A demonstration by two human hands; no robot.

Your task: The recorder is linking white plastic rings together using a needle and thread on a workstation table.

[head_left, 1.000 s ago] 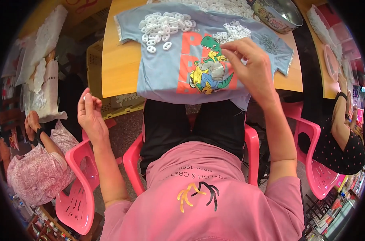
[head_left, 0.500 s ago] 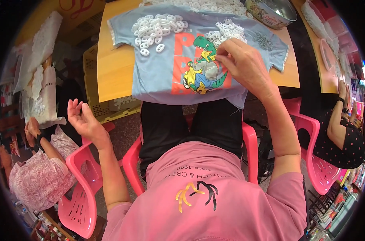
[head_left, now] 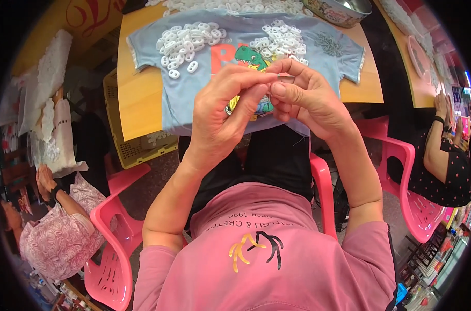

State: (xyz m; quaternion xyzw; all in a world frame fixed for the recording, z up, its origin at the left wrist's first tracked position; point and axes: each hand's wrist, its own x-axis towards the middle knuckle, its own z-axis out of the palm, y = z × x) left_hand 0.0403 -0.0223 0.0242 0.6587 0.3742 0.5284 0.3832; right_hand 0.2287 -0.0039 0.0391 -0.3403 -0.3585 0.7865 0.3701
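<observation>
My left hand (head_left: 222, 106) and my right hand (head_left: 310, 98) meet above the near part of a light blue T-shirt (head_left: 186, 98) with a green dinosaur print, spread over the table. The fingertips of both hands are pinched together; whatever lies between them is too small and covered to make out. Beyond my left hand lies a heap of white oval plastic pieces (head_left: 186, 44) with two holes each. Just past my right hand is a second heap of smaller white plastic pieces (head_left: 282, 40). To its right sits a cluster of tiny grey-green bits (head_left: 328, 43).
More white pieces (head_left: 235, 6) lie along the table's far side, beside a round metal tin (head_left: 341, 11). A yellow crate (head_left: 139, 150) stands under the table's left edge. People sit on either side, near pink chairs (head_left: 116, 249). The wooden table (head_left: 137, 111) shows around the shirt.
My left hand has come up from beside the table to meet the right. My right hand has drawn back from the smaller white heap toward me. The view has shifted slightly.
</observation>
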